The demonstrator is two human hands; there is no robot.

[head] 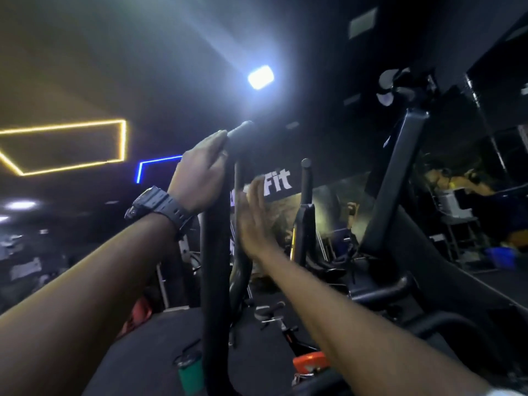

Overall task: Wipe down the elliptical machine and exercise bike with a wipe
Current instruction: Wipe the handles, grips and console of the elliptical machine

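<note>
Reaching up from the bottom of the frame, both bare forearms lead to the centre, where the work sits at the tall black handlebar (215, 252) of what I take to be the elliptical. The left hand (200, 172), a dark watch (155, 208) on its wrist, is curled around the bar just under its rounded end grip (241, 132), fingers wrapped and hidden on the far side. The right hand (253, 218) is blurred; its fingers look straight and pressed together, palm flat toward a thinner bar beside the handlebar, but I cannot tell whether it touches. No wipe shows in either hand: it may be hidden under the left palm or lost in the blur, and the dim light settles nothing. So I judge the job to be partway at most, with this upper handle being dealt with now. Lower in the frame a green bottle (191, 372) and an orange object (310, 362) sit near the machine's base. Farther off, right of centre, the second handle (306, 178) and the thick upright (395, 178) show no sign either way of having been cleaned, and a bike (281, 327) stands beyond, low in the middle, apparently not yet reached. A bright ceiling light (260, 77) glares above.
</note>
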